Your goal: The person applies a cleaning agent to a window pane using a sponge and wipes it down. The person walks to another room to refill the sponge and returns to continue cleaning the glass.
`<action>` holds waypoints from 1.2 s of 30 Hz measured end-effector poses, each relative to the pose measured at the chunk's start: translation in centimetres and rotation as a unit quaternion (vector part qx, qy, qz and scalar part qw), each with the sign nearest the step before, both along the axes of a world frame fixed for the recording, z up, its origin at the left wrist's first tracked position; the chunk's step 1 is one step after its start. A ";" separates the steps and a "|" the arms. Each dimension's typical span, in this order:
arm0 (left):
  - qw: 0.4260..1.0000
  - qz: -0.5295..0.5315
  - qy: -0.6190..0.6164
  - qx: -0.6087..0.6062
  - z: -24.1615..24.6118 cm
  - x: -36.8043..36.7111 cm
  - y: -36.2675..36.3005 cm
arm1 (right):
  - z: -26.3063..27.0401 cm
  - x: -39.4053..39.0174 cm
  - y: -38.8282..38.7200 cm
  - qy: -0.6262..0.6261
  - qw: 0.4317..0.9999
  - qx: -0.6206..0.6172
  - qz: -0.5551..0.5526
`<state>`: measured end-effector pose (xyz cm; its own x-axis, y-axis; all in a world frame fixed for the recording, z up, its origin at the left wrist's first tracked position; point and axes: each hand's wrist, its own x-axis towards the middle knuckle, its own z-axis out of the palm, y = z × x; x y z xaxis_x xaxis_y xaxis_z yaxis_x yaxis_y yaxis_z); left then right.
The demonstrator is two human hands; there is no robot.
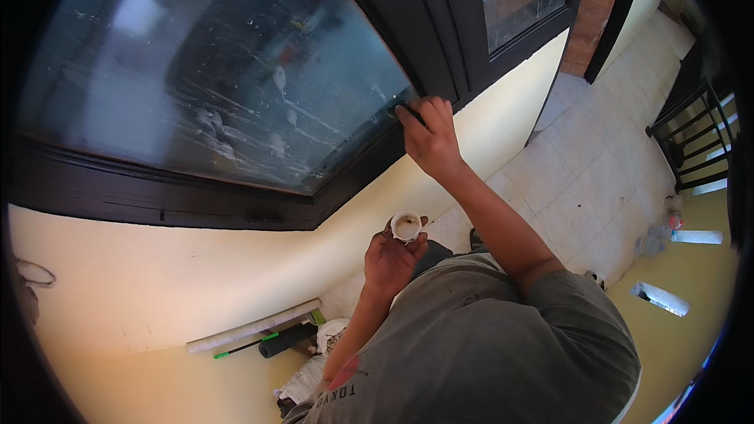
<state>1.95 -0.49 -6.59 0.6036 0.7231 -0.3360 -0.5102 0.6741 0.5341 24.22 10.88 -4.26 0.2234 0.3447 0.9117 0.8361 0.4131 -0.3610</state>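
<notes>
My left hand (393, 264) holds a small white cup (406, 226) by its sides, below the window and in front of my body. Pale, off-white matter with a brownish spot lies inside the cup. My right hand (433, 135) reaches up to the lower right part of the window pane (235, 100), where glass meets the dark frame (377, 150). Its fingers are curled, the thumb and index fingertip pressed near the glass edge. Something dark shows at the fingertips, too hidden to name. White smears and drips mark the glass.
A cream wall (253, 253) runs under the window. Below left lie a pale tube (253, 325), a dark roll (287, 340) and white bags (306, 380). Light floor tiles (589, 171) extend right towards a black metal railing (698, 135). A second, smaller pane (524, 0) is above right.
</notes>
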 end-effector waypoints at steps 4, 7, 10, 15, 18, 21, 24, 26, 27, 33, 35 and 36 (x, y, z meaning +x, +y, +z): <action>0.999 -0.016 0.004 -0.028 -0.3 0.8 0.0 | 2.7 -0.2 0.8 -0.018 0.998 0.051 0.005; 0.998 -0.028 0.035 -0.044 0.1 1.1 0.1 | 4.3 -0.6 1.5 -0.003 0.996 0.085 0.001; 0.998 -0.030 0.036 -0.050 -0.5 0.9 -0.1 | 0.1 -0.4 0.7 -0.002 0.999 0.046 -0.004; 0.998 -0.038 -0.011 -0.053 -1.3 -0.2 0.5 | 2.9 -0.6 1.8 0.010 0.996 0.088 -0.012; 0.998 -0.045 0.004 -0.044 -0.6 -0.5 1.0 | 2.7 -0.2 1.9 0.019 0.995 0.099 -0.020; 0.998 -0.046 0.009 -0.039 -0.2 -1.7 1.7 | -0.9 -0.1 1.4 0.018 0.996 0.078 -0.037; 0.998 -0.030 0.027 -0.043 -0.4 -2.0 2.9 | 0.2 -0.5 1.1 0.052 0.996 0.050 -0.050; 0.997 -0.027 0.049 -0.050 0.3 -2.0 2.6 | 1.1 -0.8 1.1 0.062 0.995 0.051 -0.066; 0.997 -0.027 0.050 -0.050 0.4 -2.3 2.6 | 1.5 -0.9 1.3 0.070 0.992 0.067 -0.077; 0.994 -0.078 0.074 -0.024 0.7 -3.9 4.5 | -1.9 -2.4 1.0 0.089 0.992 0.025 -0.088; 0.994 -0.086 0.068 -0.031 0.7 -4.7 4.6 | -1.6 -3.7 0.9 0.156 0.981 0.017 -0.116; 0.991 -0.103 0.080 -0.024 0.8 -4.8 4.7 | -1.3 -4.8 0.7 0.191 0.972 0.003 -0.138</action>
<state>-2.82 4.19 -5.78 0.6726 0.5713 -0.4703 -0.2702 0.7813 0.5627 19.39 11.56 -5.52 0.6296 0.2185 0.7456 0.7205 0.1949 -0.6655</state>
